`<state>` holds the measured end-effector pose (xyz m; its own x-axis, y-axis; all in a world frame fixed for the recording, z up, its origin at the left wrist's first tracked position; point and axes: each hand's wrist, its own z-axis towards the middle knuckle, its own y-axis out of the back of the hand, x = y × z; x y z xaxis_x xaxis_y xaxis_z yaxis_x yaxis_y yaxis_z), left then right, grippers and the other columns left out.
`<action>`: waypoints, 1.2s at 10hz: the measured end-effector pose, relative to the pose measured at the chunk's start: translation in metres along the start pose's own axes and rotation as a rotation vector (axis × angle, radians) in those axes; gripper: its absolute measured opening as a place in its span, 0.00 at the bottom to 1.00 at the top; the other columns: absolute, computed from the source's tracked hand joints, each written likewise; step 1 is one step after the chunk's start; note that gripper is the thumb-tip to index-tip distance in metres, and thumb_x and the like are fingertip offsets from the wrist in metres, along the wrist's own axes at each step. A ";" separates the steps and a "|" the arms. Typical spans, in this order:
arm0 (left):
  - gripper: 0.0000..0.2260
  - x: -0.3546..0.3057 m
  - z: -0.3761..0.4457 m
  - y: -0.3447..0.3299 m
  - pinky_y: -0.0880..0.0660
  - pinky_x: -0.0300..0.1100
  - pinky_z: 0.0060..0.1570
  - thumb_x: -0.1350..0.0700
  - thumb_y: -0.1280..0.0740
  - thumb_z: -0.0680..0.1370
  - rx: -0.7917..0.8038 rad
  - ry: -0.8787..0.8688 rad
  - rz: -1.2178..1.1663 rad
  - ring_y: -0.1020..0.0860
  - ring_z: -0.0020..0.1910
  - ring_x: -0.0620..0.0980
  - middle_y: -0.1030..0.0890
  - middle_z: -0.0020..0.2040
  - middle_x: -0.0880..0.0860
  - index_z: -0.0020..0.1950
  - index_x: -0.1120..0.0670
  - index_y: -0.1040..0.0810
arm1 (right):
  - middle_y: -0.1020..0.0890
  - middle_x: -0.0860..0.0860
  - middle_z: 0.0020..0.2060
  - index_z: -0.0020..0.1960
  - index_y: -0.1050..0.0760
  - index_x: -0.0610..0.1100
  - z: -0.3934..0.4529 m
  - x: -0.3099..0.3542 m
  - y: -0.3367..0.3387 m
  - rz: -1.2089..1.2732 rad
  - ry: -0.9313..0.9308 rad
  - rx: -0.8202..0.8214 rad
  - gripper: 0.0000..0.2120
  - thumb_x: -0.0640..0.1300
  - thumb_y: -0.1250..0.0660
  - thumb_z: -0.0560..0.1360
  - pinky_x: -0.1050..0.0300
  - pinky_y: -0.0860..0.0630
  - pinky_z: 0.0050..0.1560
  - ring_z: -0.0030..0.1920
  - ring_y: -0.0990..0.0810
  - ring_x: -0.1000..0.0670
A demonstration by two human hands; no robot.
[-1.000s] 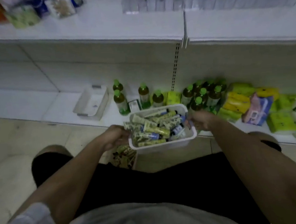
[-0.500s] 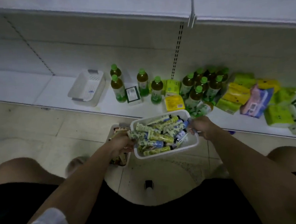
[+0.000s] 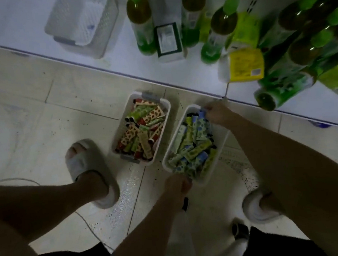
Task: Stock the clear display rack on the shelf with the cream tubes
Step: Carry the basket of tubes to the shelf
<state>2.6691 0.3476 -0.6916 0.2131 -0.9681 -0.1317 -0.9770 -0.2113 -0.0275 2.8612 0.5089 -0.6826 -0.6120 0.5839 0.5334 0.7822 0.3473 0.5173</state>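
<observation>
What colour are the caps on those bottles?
Bright green caps on the bottles, clearest in the head view.

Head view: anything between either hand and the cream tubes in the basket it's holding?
Nothing visible. The basket is open-topped and the cream tubes lie exposed in it. The right hand grips its far rim and the left hand its near rim, both beside the tubes. The display rack is out of frame.
</observation>
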 end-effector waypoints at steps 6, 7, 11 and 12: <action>0.15 -0.102 -0.070 0.071 0.32 0.49 0.63 0.61 0.40 0.82 -0.092 -0.436 0.932 0.28 0.65 0.59 0.27 0.66 0.60 0.68 0.62 0.30 | 0.23 0.38 0.53 0.59 0.23 0.35 -0.091 0.037 -0.016 -0.135 0.040 0.018 0.13 0.40 0.41 0.81 0.51 0.27 0.51 0.51 0.24 0.41; 0.15 -0.095 -0.108 0.076 0.30 0.45 0.62 0.58 0.40 0.82 -0.159 -0.575 0.991 0.26 0.65 0.58 0.24 0.65 0.60 0.67 0.62 0.26 | 0.27 0.43 0.38 0.42 0.27 0.37 -0.135 0.036 -0.034 -0.122 -0.026 0.036 0.10 0.36 0.44 0.80 0.54 0.30 0.40 0.40 0.27 0.45; 0.14 -0.098 -0.107 0.100 0.26 0.43 0.49 0.56 0.37 0.78 -0.515 -0.819 1.010 0.21 0.55 0.57 0.19 0.58 0.58 0.63 0.56 0.22 | 0.32 0.42 0.31 0.34 0.32 0.35 -0.158 0.058 -0.073 -0.115 0.169 0.077 0.12 0.36 0.40 0.76 0.56 0.38 0.36 0.30 0.35 0.45; 0.15 -0.114 -0.075 0.109 0.25 0.43 0.48 0.59 0.33 0.76 -0.517 -0.822 0.992 0.20 0.54 0.58 0.19 0.56 0.59 0.62 0.57 0.22 | 0.22 0.41 0.39 0.42 0.23 0.35 -0.127 0.070 -0.103 -0.106 0.196 0.091 0.09 0.38 0.37 0.78 0.54 0.26 0.39 0.39 0.24 0.44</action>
<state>2.5385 0.4247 -0.6056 -0.8005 -0.4229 -0.4246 -0.5683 0.3108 0.7619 2.7231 0.4206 -0.6138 -0.6950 0.3902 0.6039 0.7145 0.4684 0.5197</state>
